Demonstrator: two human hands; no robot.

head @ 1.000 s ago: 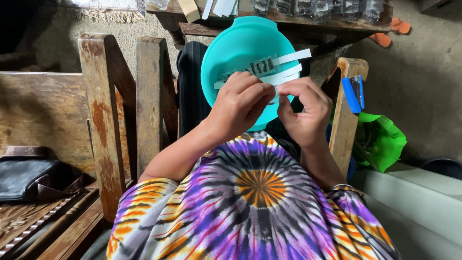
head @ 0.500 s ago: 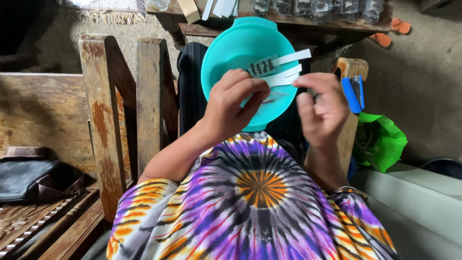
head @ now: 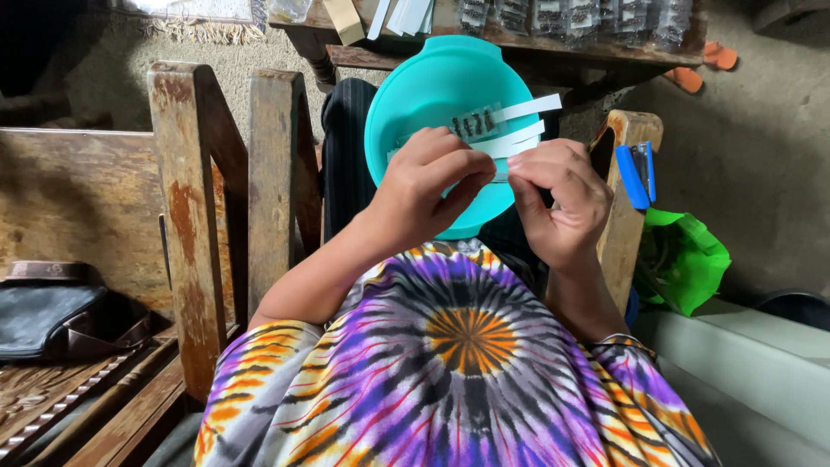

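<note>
A round teal plastic bowl rests on my lap, above my tie-dye garment. Several white paper strips and a small clear packet with dark contents lie across its rim. My left hand and my right hand meet over the bowl's lower edge. Both pinch a small, thin clear piece between thumb and fingertips; it is mostly hidden by the fingers.
A blue stapler sits on the wooden chair arm at right. A green bag lies beyond it. A wooden shelf above holds small packets and white strips. A dark bag lies on the bench at left.
My right hand swung out to the right and blurred, then came back to meet the left hand over the bowl. The left hand stayed in place.
</note>
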